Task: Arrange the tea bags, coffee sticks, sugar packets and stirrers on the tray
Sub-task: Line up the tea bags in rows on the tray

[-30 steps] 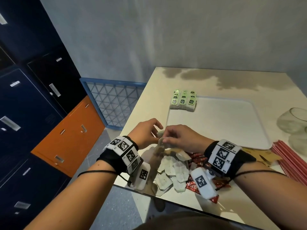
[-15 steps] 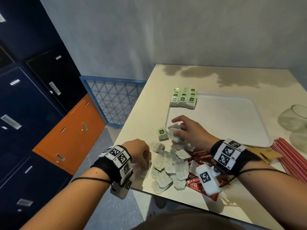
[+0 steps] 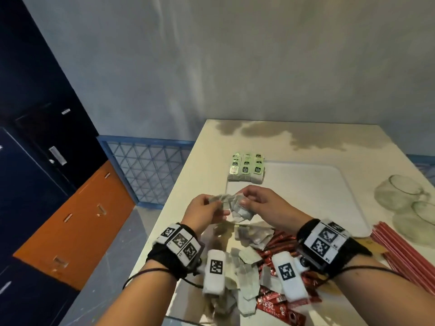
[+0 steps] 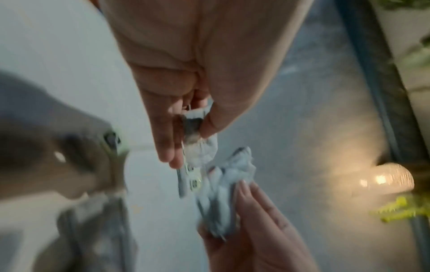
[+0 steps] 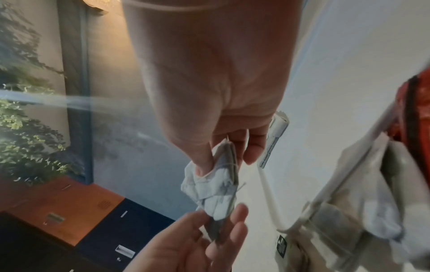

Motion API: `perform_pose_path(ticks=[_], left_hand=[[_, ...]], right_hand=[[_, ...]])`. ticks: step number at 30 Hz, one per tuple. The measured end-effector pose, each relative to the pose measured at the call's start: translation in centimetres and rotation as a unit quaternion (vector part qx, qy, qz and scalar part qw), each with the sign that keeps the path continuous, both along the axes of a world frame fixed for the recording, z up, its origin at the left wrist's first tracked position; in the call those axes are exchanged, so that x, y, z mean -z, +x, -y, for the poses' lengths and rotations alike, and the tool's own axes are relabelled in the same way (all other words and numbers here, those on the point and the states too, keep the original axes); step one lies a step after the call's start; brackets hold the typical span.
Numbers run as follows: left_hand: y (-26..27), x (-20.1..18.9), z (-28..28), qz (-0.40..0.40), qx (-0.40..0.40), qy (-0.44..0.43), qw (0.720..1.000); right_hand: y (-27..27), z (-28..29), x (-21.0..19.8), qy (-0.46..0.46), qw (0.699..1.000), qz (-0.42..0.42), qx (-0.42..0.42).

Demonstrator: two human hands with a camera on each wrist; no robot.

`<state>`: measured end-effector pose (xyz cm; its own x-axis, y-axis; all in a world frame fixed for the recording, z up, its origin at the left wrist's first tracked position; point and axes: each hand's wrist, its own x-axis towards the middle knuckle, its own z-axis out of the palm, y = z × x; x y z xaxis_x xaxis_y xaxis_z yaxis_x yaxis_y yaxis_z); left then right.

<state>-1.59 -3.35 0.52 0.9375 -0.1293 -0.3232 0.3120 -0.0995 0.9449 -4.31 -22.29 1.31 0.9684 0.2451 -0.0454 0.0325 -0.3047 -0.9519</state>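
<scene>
Pale grey plaster wall and dark blue lockers frame a cream bench (image 3: 207, 147) where a white rectangular plastic tray (image 3: 313, 196) serves as the landmark. At the tray's far left corner sits a tidy block of green-labelled tea bags (image 3: 246, 167), laid in rows, probably so that later groups can be set alongside. Just in front of the tray's near left corner, both hands are raised above the bench: the left hand (image 3: 204, 212) pinches one pale paper tea bag (image 4: 197, 147) between thumb and fingers, and the right hand (image 3: 263, 205) has its fingers curled round a crumpled cluster of white tea bags (image 3: 240, 207). The two bunches touch (their strings seem tangled, though blur hides this), so the hands are likely teasing them apart to get flat bags for stacking. Below the hands, nearer than the tray, lies a loose heap of tea bags (image 3: 247, 262) over red foil coffee sticks (image 3: 280, 241). Red stirrers (image 3: 404, 248) lie off the tray's near right corner.
</scene>
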Motion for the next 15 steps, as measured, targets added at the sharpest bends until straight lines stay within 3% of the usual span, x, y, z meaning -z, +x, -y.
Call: perform_pose_path(ticks=[3,6,11,15], left_hand=[[-0.5,-0.6,2.7,-0.082,-0.006,-0.105,0.991],[-0.7,-1.2,3.7,-0.114,0.015,-0.167,0.979],[-0.1,-0.3,3.9,-0.058,0.083,-0.113,0.988],[0.4,0.2,4.0,-0.066,0.047,-0.084,0.993]], right_hand=[[0.4,0.4,-0.2,0.004,0.999,0.024,0.043],[0.7,1.2,0.0,-0.015,0.996,0.044,0.079],[1.1,2.3,0.1,-0.016,0.994,0.034,0.101],[1.6,2.9,0.3,-0.039,0.984,0.023,0.171]])
